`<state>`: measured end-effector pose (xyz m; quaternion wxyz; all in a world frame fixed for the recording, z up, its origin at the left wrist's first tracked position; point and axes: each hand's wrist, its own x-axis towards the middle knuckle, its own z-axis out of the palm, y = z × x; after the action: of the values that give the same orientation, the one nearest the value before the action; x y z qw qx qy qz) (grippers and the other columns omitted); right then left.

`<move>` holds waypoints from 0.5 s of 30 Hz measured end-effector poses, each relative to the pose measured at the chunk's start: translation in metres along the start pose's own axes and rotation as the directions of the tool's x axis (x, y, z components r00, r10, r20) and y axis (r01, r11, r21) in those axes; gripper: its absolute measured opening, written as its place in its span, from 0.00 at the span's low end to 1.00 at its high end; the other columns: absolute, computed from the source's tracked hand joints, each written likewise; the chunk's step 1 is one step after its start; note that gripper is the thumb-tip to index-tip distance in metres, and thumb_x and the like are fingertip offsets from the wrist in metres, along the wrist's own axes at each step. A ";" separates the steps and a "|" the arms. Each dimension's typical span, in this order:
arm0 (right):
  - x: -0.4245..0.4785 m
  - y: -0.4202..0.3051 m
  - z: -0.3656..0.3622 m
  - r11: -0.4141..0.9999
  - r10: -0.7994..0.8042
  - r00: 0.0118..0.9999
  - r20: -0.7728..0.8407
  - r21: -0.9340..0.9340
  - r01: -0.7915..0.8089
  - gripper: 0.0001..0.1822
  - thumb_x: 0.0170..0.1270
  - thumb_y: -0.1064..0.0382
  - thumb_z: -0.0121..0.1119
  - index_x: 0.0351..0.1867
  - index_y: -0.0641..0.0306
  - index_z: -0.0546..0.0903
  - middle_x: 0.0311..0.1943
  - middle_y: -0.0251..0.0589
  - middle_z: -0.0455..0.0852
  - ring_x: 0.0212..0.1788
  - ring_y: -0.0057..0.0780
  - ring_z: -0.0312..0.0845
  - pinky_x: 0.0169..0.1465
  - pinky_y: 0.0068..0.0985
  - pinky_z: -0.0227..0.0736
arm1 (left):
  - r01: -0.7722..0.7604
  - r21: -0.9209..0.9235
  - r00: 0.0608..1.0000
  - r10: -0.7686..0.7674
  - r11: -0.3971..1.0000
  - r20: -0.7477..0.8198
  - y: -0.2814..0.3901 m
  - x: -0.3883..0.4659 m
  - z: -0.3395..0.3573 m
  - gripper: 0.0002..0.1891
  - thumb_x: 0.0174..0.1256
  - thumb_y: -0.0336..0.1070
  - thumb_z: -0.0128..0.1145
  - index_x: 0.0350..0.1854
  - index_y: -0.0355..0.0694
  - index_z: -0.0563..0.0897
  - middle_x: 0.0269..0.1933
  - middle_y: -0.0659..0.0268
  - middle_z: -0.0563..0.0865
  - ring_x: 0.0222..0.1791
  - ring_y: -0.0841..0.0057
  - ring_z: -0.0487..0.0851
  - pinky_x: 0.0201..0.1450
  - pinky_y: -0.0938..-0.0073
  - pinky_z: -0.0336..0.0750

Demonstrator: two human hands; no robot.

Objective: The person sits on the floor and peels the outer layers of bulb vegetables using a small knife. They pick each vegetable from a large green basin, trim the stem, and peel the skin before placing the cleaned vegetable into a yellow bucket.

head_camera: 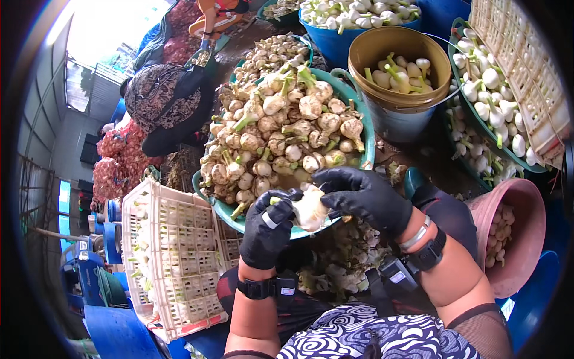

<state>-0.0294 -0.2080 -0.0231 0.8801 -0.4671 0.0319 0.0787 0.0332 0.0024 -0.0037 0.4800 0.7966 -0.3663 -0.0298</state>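
In a black glove, my left hand (pixel 270 228) is closed around the stem side of a garlic bulb (pixel 310 208) with pale, partly loose skin. My right hand (pixel 365 195), gloved too, has its fingertips at the bulb's other side; whether they pinch the skin is hard to tell. Both hands are over the near edge of a green tub (pixel 368 134) heaped with soil-stained garlic bulbs (pixel 269 134). Below them lies a pile of garlic peelings (pixel 343 269).
A white plastic crate (pixel 179 256) of garlic stands left, a pink bucket (pixel 506 238) right. Beyond the tub are a brown bucket (pixel 399 49), a blue tub (pixel 327 42) and a green basket (pixel 466 105) of peeled bulbs. A person (pixel 163 96) bends over at upper left.
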 end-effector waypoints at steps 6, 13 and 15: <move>0.003 -0.012 -0.021 0.990 0.135 0.971 0.198 -0.071 -0.124 0.12 0.56 0.66 0.69 0.41 0.65 0.82 0.32 0.32 0.84 0.32 0.14 0.77 0.36 0.16 0.74 | 0.500 -0.552 0.858 -0.467 0.667 0.213 0.026 0.012 0.006 0.14 0.58 0.38 0.60 0.39 0.32 0.81 0.41 0.59 0.85 0.39 0.72 0.82 0.47 0.72 0.76; 0.004 -0.012 -0.020 0.956 0.275 0.916 0.293 -0.189 -0.226 0.07 0.60 0.65 0.65 0.36 0.64 0.80 0.29 0.31 0.82 0.30 0.15 0.77 0.33 0.16 0.72 | 0.576 -0.517 0.814 -0.503 0.633 0.290 0.031 0.011 0.000 0.09 0.60 0.31 0.57 0.39 0.30 0.83 0.39 0.59 0.86 0.39 0.75 0.83 0.45 0.76 0.77; 0.004 -0.011 -0.014 0.951 0.206 0.936 0.285 -0.283 -0.123 0.08 0.61 0.61 0.64 0.33 0.63 0.79 0.25 0.33 0.80 0.26 0.16 0.74 0.30 0.19 0.70 | 0.512 -0.469 0.858 -0.459 0.720 0.232 0.025 0.011 -0.003 0.09 0.61 0.31 0.57 0.39 0.30 0.83 0.40 0.59 0.86 0.39 0.74 0.83 0.45 0.75 0.77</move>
<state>-0.0236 -0.2249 -0.0222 0.7951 -0.5562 -0.0787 0.2286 0.0286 -0.0086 0.0204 0.6315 0.7038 -0.1460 -0.2908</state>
